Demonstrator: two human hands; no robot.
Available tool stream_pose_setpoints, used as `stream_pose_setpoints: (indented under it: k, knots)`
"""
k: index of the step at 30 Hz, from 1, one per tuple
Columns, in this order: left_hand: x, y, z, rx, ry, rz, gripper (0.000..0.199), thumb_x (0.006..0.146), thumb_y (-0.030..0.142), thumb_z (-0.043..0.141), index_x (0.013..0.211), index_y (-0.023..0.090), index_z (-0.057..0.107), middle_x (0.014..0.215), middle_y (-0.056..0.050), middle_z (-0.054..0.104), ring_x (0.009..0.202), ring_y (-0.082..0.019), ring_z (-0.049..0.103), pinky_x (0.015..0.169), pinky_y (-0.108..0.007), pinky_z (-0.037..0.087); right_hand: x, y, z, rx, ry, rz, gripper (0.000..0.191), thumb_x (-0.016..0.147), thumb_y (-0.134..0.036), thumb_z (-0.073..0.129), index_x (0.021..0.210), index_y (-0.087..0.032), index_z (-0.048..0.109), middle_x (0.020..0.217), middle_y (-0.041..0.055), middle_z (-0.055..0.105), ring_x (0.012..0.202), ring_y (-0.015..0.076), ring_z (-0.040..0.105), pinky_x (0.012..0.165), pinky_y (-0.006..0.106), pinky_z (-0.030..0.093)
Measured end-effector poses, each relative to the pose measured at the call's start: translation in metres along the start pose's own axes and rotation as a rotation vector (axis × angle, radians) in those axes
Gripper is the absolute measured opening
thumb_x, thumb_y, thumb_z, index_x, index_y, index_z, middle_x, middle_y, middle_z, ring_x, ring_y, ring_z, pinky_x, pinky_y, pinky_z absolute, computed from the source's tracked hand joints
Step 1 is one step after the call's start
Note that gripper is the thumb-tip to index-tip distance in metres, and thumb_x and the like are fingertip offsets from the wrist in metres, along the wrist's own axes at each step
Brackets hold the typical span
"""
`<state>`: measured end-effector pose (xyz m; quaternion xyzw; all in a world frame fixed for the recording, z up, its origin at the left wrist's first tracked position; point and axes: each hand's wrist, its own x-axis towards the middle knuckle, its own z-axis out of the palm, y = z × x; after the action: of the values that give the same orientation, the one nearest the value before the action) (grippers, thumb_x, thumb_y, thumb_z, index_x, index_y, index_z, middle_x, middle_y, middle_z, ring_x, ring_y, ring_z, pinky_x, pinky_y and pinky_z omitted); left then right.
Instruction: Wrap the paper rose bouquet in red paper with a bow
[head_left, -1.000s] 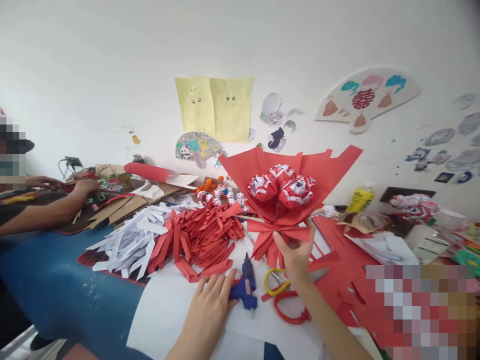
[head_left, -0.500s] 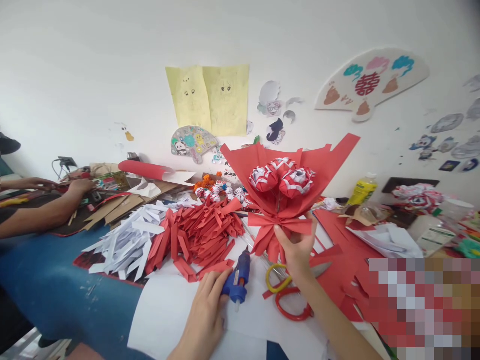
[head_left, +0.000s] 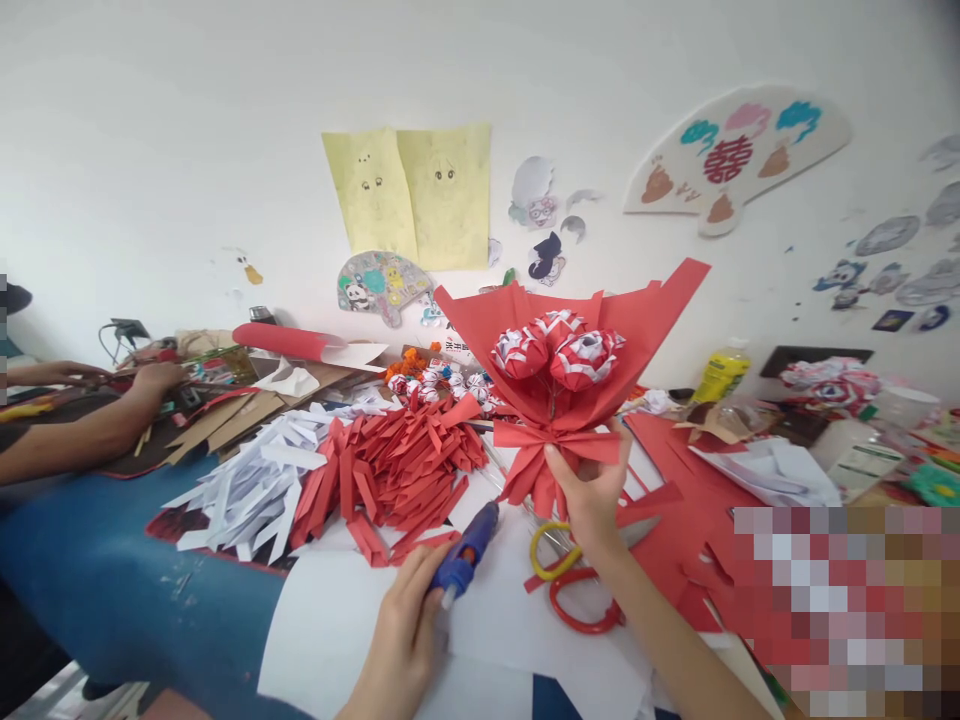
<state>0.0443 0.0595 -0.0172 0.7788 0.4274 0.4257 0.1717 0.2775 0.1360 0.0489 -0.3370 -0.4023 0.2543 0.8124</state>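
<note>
In my right hand (head_left: 592, 490) is a paper flower bouquet (head_left: 555, 440), gripped at its gathered base and held upright. Red paper wraps around three red-and-white folded flowers (head_left: 589, 358). My left hand (head_left: 409, 610) is closed round the handle of a blue glue gun (head_left: 469, 550), whose nozzle points up and away, a little left of and below the bouquet. Under my right wrist lie scissors (head_left: 585, 600) with one yellow and one red handle loop, partly covered by the wrist. White paper (head_left: 322, 620) spreads on the table beneath both hands.
Piles of white strips (head_left: 259, 480) and red folded strips (head_left: 405, 470) lie to the left. Red sheets (head_left: 660, 480) cover the right side, near a yellow bottle (head_left: 721, 372) and crumpled paper. Another person's arm (head_left: 90, 430) reaches in at far left.
The glue gun has tilted, its nozzle now leaning further right and its rear end shifted left. The bouquet stays in my right hand, and the whole view has shifted slightly.
</note>
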Motion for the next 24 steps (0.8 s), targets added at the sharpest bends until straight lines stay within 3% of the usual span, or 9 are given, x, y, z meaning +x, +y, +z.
stream_pose_setpoints:
  k: [8, 20, 24]
  knots:
    - [-0.004, -0.005, 0.006, -0.036, 0.092, -0.065, 0.04, 0.099, 0.038, 0.044, 0.128, 0.021, 0.066, 0.124, -0.013, 0.07, 0.117, -0.031, 0.065, 0.095, -0.043, 0.057, 0.001, -0.001, 0.0, -0.017, 0.011, -0.021, 0.078, 0.07, -0.031, 0.083, 0.136, -0.03, 0.042, 0.122, 0.008, 0.065, 0.108, 0.0222, 0.068, 0.098, 0.046, 0.056]
    - [-0.014, -0.013, 0.011, -0.067, 0.114, -0.115, 0.041, 0.098, 0.039, 0.046, 0.128, 0.02, 0.067, 0.129, -0.013, 0.068, 0.123, -0.031, 0.062, 0.103, -0.045, 0.052, 0.002, -0.002, 0.0, -0.02, 0.007, -0.046, 0.077, 0.072, -0.028, 0.082, 0.137, -0.027, 0.041, 0.124, 0.0094, 0.065, 0.109, 0.0209, 0.067, 0.094, 0.04, 0.057]
    - [-0.022, -0.023, 0.015, -0.106, 0.245, -0.236, 0.042, 0.095, 0.046, 0.052, 0.12, 0.017, 0.071, 0.117, -0.014, 0.073, 0.114, -0.033, 0.066, 0.098, -0.046, 0.054, 0.002, -0.001, 0.0, 0.002, 0.006, -0.04, 0.078, 0.071, -0.027, 0.083, 0.137, -0.029, 0.042, 0.123, 0.0083, 0.065, 0.106, 0.0207, 0.068, 0.094, 0.041, 0.057]
